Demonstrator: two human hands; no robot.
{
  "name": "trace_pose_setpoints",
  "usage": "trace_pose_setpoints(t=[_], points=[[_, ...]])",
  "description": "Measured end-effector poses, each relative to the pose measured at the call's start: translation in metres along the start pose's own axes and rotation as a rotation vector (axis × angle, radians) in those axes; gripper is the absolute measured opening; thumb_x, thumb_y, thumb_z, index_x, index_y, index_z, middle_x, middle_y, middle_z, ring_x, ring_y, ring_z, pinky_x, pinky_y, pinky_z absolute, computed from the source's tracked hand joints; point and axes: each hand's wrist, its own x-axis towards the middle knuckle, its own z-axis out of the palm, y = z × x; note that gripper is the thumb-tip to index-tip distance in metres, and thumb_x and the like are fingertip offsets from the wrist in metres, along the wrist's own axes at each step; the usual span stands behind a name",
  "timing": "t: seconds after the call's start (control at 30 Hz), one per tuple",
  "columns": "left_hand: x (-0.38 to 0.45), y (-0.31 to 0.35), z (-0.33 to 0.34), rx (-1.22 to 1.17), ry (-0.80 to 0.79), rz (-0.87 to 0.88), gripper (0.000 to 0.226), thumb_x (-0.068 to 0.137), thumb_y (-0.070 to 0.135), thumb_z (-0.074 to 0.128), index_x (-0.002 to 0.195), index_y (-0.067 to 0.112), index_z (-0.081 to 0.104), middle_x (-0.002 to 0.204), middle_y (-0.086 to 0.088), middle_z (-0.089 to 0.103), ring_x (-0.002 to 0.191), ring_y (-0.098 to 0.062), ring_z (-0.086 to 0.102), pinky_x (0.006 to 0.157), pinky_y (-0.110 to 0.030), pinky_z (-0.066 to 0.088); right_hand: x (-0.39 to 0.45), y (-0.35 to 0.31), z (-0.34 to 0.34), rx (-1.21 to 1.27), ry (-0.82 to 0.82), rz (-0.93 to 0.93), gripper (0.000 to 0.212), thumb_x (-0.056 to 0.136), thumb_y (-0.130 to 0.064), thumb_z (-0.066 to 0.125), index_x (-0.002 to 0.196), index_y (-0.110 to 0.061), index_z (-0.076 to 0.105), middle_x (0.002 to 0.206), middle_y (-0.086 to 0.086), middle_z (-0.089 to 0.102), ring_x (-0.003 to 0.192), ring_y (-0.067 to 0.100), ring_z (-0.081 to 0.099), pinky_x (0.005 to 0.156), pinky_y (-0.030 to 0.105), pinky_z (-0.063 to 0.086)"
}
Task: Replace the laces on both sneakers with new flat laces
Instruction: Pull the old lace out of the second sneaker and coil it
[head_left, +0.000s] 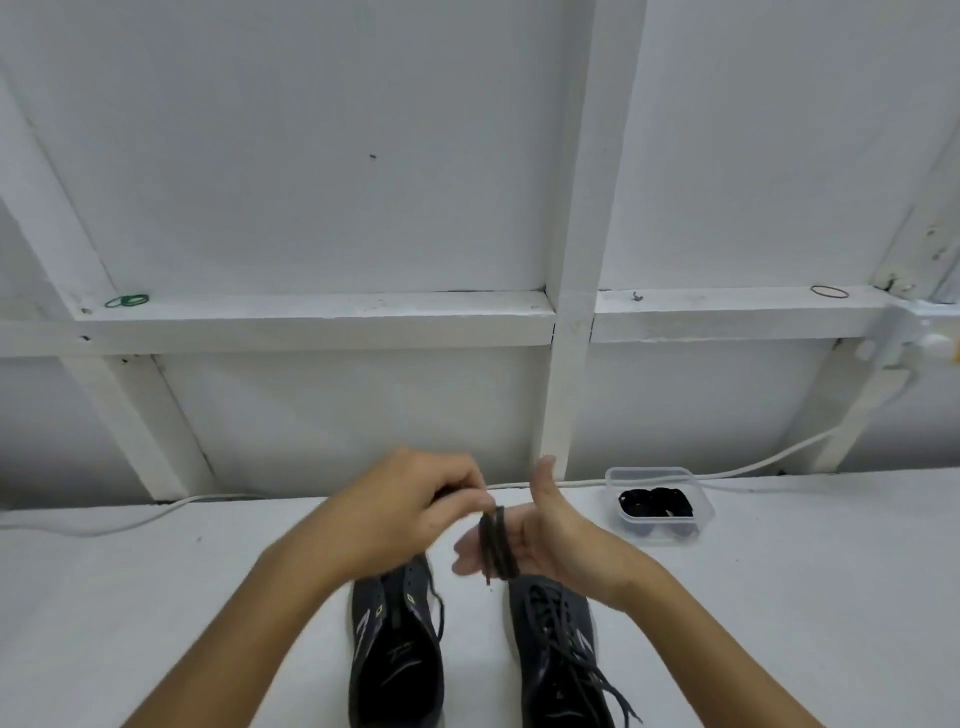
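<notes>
i read the far-left items first: a green band lying on the white ledge, and a pale cable trailing along the back of the table.

my left hand is curled, fingertips pinching one end of a dark lace above the shoes. below it the left sneaker looks stripped: its eyelets seem bare and the tongue is exposed, though a thin dark strand hangs at its right edge, so i can't say it is fully clear.

the lace is wound in several turns around my right hand, whose fingers are straight and held together, thumb up. it looks round and cord-like, so i judge it to be an old lace being coiled for storage.

the right sneaker is laced, ends loose over the tongue. both shoes are dark knit mesh with pale side stripes.

right again, a clear plastic tub holds black coils, probably laces. a brown band sits on the ledge.

so i'd call it early: one shoe about unlaced, no new flat lace threaded.
</notes>
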Motion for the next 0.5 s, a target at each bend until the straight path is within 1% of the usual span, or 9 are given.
trace_pose_setpoints(t=[0.07,0.13,0.2,0.23,0.3,0.37,0.4,0.47,0.5], points=[[0.009,-0.003,-0.005,-0.161,0.027,-0.022,0.017,0.096,0.034,0.066,0.079,0.038,0.067,0.067,0.016,0.062,0.061,-0.002,0.052,0.059,-0.013,0.039,-0.004,-0.003,0.007,0.048,-0.127,-0.028,0.124,0.065,-0.102,0.008,0.112,-0.007,0.072,0.111,0.017,0.075,0.106,0.027,0.069,0.095,0.032,0.050],[0.012,-0.007,0.006,-0.347,0.062,-0.055,0.020,0.096,0.029,0.065,0.079,0.038,0.070,0.072,0.016,0.066,0.065,0.001,0.055,0.066,-0.014,0.042,-0.009,-0.015,0.008,0.241,-0.246,-0.092,0.124,0.070,-0.099,0.006,0.111,-0.003,0.072,0.108,0.019,0.074,0.106,0.032,0.069,0.091,0.032,0.052],[0.008,-0.012,0.025,-0.436,0.106,-0.104,0.019,0.098,0.031,0.060,0.087,0.039,0.073,0.075,0.014,0.068,0.070,-0.005,0.060,0.072,-0.021,0.047,-0.013,-0.026,0.002,0.460,-0.251,-0.213,0.122,0.071,-0.095,0.010,0.113,0.000,0.073,0.111,0.021,0.074,0.109,0.034,0.070,0.092,0.032,0.055],[0.004,-0.014,0.035,-0.417,0.116,-0.124,0.018,0.098,0.036,0.057,0.093,0.042,0.073,0.072,0.015,0.066,0.068,-0.007,0.059,0.070,-0.023,0.047,-0.014,-0.030,-0.002,0.537,-0.208,-0.275,0.121,0.071,-0.094,0.012,0.115,0.001,0.073,0.115,0.023,0.072,0.113,0.034,0.069,0.094,0.033,0.055],[-0.009,-0.016,0.054,-0.296,0.079,-0.118,0.021,0.102,0.043,0.051,0.101,0.043,0.072,0.068,0.022,0.061,0.063,-0.001,0.053,0.067,-0.020,0.044,-0.009,-0.032,-0.011,0.567,-0.055,-0.332,0.122,0.072,-0.094,0.013,0.118,0.002,0.073,0.122,0.027,0.069,0.120,0.036,0.065,0.095,0.033,0.055],[-0.021,-0.010,0.063,-0.108,-0.049,-0.041,0.026,0.104,0.042,0.045,0.107,0.033,0.069,0.079,0.034,0.061,0.077,0.006,0.057,0.079,-0.017,0.044,0.000,-0.029,-0.015,0.449,0.096,-0.258,0.123,0.072,-0.092,0.005,0.118,0.001,0.072,0.123,0.026,0.069,0.121,0.034,0.065,0.095,0.030,0.055],[-0.025,-0.007,0.062,-0.010,-0.097,-0.012,0.027,0.104,0.043,0.042,0.107,0.031,0.066,0.081,0.032,0.061,0.080,0.005,0.056,0.082,-0.020,0.045,0.004,-0.026,-0.015,0.355,0.141,-0.189,0.122,0.071,-0.089,0.000,0.118,0.000,0.070,0.122,0.024,0.070,0.119,0.031,0.066,0.095,0.028,0.055],[-0.023,-0.003,0.043,0.124,-0.088,0.010,0.028,0.101,0.046,0.041,0.102,0.030,0.064,0.083,0.020,0.063,0.079,-0.002,0.056,0.079,-0.026,0.047,0.009,-0.017,-0.008,0.186,0.128,-0.062,0.121,0.070,-0.089,-0.004,0.117,-0.005,0.069,0.117,0.016,0.074,0.114,0.025,0.069,0.097,0.027,0.052],[-0.019,-0.001,0.029,0.151,-0.056,0.025,0.027,0.098,0.046,0.043,0.098,0.029,0.065,0.082,0.017,0.064,0.077,-0.002,0.056,0.075,-0.021,0.046,0.009,-0.012,-0.003,0.129,0.085,-0.022,0.120,0.068,-0.092,-0.002,0.114,-0.008,0.071,0.114,0.013,0.075,0.110,0.023,0.070,0.097,0.027,0.051]])
